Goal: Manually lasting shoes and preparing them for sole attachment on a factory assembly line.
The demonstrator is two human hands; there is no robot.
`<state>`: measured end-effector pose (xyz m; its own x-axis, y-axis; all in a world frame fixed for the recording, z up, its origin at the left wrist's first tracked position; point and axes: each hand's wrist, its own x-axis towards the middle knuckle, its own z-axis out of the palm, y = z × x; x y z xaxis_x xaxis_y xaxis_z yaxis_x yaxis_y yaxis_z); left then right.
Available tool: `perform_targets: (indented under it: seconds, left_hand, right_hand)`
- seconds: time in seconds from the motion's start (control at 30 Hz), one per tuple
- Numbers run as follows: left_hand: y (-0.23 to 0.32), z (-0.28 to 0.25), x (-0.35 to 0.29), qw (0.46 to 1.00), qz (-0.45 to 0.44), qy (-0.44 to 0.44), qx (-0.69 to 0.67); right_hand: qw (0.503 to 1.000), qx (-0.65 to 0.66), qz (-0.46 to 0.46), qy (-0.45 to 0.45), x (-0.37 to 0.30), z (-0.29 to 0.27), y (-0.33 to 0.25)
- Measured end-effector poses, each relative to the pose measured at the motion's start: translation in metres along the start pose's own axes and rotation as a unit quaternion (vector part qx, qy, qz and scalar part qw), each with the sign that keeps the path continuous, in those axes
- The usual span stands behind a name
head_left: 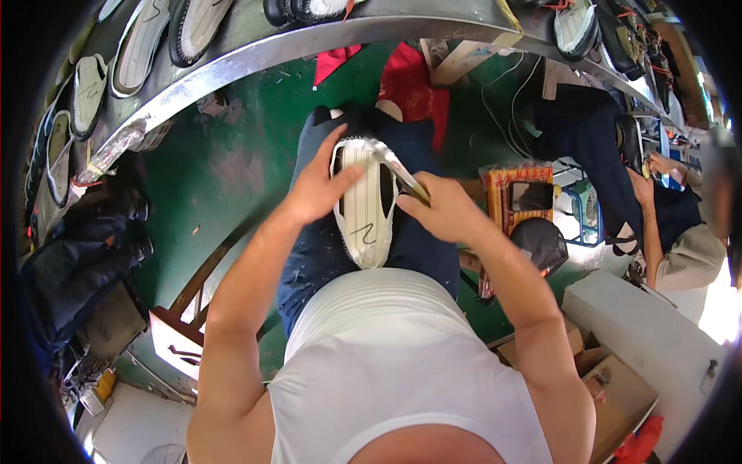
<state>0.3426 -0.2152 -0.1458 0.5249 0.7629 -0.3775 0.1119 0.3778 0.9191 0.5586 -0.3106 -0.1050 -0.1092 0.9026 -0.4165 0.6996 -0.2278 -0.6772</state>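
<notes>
Underfoot, green painted floor [255, 155], scuffed; overhead, curved metal conveyor rack [255, 54] lined with more shoes [139, 46]. On the lap, upturned shoe [365, 203], pale sole up. Left hand [313, 189] gripping its edge, thumb pressed on the sole; right hand [440, 209] closed around a metal tool [398, 168] touching the toe. Nearby: cardboard box [618, 394], orange crate [519, 197], a co-worker's hand [661, 164].

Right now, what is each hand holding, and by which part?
The left hand grips the upturned white shoe with its pale sole by its left edge; the right hand holds a metal hand tool by its handle.
</notes>
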Motion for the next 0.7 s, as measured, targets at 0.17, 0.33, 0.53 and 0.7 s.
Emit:
perform_targets:
  seconds: [0.17, 0.33, 0.53, 0.7]
  left_hand:
    - [-0.038, 0.024, -0.039, 0.962, -0.049, 0.116, 0.244]
    - [-0.058, 0.032, -0.032, 0.993, -0.001, 0.111, -0.038]
    - [-0.057, 0.023, -0.026, 0.953, -0.08, 0.175, 0.232]
    - [-0.042, 0.001, -0.031, 0.986, -0.165, -0.012, -0.034]
  right_hand:
    - [0.979, 0.108, 0.081, 0.151, -0.001, 0.046, 0.009]
    - [0.971, 0.116, 0.106, 0.181, 0.012, 0.057, 0.02]
    - [0.981, 0.082, 0.102, 0.146, 0.015, 0.058, 0.025]
    - [0.984, 0.122, 0.106, 0.071, 0.007, 0.038, 0.04]
